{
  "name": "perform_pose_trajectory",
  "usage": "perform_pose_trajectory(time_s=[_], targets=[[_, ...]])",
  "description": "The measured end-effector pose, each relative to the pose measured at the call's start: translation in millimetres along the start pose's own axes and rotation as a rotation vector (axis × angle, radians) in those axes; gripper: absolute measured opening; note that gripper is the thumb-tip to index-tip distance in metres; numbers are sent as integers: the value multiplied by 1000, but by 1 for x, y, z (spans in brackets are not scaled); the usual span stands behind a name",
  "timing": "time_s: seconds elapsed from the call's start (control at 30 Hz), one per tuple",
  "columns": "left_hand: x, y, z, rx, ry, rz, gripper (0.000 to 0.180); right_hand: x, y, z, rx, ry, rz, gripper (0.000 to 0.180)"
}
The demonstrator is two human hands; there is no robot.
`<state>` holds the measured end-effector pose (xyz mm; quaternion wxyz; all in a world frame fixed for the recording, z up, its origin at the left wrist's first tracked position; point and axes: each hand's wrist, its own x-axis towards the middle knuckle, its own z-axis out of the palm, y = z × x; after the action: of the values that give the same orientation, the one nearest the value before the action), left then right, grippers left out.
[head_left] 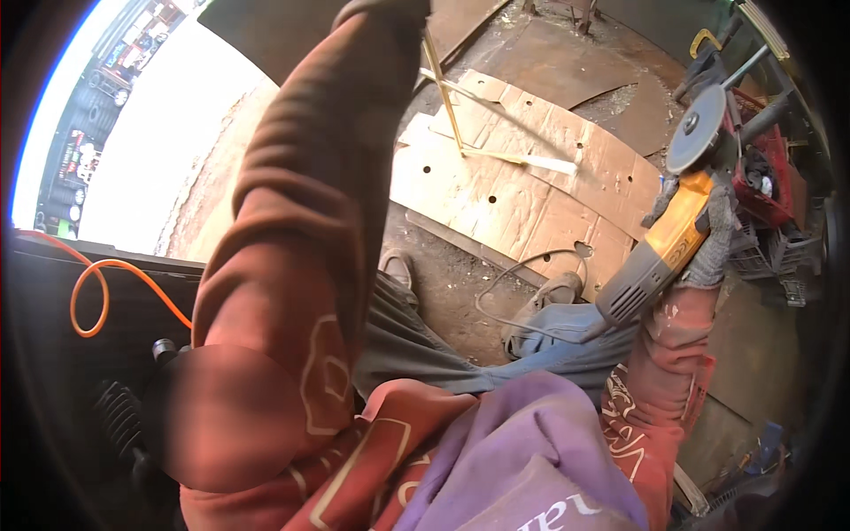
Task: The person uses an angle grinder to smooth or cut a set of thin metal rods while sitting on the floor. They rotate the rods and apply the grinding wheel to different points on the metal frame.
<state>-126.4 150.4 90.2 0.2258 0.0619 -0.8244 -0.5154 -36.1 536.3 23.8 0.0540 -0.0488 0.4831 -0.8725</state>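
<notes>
My right hand (708, 234), in a grey knit glove, grips the yellow and grey body of an angle grinder (660, 252). Its round disc (697, 128) points up and to the right, clear of the floor. The grinder's cable (513, 292) loops down past my shoes. My left arm in a rust-red sleeve (301, 221) rises up through the middle of the picture; the left hand itself passes out of the top edge and is hidden.
Rusty steel sheets with drilled holes (522, 195) lie on the dirt floor, with thin yellow bars (447, 97) standing on them. An orange cord (93, 288) loops at left. A red crate with tools (770, 186) sits at right. My shoes (553, 288) stand near the sheets.
</notes>
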Motion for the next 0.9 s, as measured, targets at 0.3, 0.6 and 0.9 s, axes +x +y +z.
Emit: perform_pose_trajectory(time_s=[0.3, 0.6, 0.9], targets=[[-47, -31, -74, -702, 199, -30, 31, -36, 143, 72, 145, -327, 354, 33], [-157, -97, -147, -609, 585, -102, 48, -47, 268, 157, 250, -312, 584, 36], [-191, -124, -166, -721, 586, -128, 47, -54, 304, 194, 130, -410, 668, 55]])
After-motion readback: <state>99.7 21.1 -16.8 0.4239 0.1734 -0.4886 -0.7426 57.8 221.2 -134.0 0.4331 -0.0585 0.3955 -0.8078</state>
